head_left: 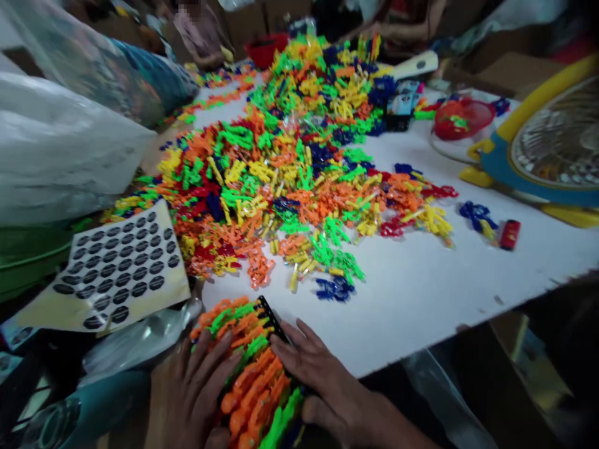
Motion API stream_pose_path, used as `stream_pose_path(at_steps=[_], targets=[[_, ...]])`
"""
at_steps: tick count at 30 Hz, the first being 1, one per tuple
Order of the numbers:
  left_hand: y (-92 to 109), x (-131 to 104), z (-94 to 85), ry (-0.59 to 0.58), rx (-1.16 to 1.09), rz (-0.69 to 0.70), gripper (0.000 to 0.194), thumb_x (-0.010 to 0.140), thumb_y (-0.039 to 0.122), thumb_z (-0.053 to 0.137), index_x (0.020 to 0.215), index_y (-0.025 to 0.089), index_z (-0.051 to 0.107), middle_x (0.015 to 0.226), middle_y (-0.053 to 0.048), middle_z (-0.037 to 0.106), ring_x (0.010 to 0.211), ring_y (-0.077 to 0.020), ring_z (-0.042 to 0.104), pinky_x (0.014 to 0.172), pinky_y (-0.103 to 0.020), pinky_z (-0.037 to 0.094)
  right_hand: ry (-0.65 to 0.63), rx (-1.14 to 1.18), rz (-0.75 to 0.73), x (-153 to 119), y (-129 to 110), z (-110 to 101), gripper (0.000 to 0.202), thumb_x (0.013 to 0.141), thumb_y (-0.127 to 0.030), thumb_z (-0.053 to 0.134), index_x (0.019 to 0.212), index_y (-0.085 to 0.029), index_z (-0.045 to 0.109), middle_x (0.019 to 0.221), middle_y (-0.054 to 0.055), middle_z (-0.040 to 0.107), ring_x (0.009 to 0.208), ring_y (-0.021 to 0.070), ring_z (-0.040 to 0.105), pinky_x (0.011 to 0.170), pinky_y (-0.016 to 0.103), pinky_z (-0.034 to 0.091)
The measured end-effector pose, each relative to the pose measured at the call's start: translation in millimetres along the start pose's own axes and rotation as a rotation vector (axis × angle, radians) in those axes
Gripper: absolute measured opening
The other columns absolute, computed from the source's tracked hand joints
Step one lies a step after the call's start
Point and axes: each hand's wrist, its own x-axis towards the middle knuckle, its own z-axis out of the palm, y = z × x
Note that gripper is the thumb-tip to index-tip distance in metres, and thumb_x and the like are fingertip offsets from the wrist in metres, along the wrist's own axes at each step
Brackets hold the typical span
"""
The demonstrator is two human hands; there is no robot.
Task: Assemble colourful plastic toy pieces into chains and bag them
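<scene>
Orange and green plastic figures [255,386] lie side by side in a dense row at the table's near edge, with a black perforated strip [269,315] along their far right side. My left hand [201,386] rests against the row's left side, fingers spread. From the right, my right hand [318,374] presses on the strip and the row's edge, its fingers stretched out. Beyond them spreads a big heap of plastic figures [281,168] in orange, green, yellow, red and blue. A dark blue figure [334,288] lies just in front of the heap.
A sheet of round black stickers [126,265] is at left, above a teal bottle [107,405]. A fan [556,137], a red basket [463,118] and a small red object [510,235] are at right on the white table [421,305]. Other people sit at the far side.
</scene>
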Motion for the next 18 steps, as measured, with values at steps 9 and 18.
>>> stream_pose_path(at_steps=[9, 18], targets=[[39.0, 30.2, -13.3, -0.187, -0.039, -0.059, 0.048, 0.093, 0.031, 0.042, 0.141, 0.023, 0.039, 0.147, -0.006, 0.044, 0.143, -0.0245, 0.026, 0.120, -0.053, 0.007, 0.119, 0.135, 0.253, -45.8, 13.2, -0.3, 0.054, 0.092, -0.053, 0.039, 0.144, -0.039, 0.037, 0.149, 0.000, 0.040, 0.139, 0.0289, 0.032, 0.116, 0.054, 0.026], [56.2, 50.0, -8.7, -0.144, -0.161, -0.095, 0.039, 0.094, 0.034, 0.041, 0.127, 0.020, 0.055, 0.135, -0.008, 0.057, 0.139, -0.0236, 0.035, 0.120, -0.053, 0.007, 0.309, 0.327, 0.557, -7.7, 2.7, -6.8, 0.049, 0.095, -0.051, 0.042, 0.139, -0.030, 0.047, 0.143, 0.005, 0.050, 0.130, 0.0242, 0.048, 0.108, 0.045, 0.042]])
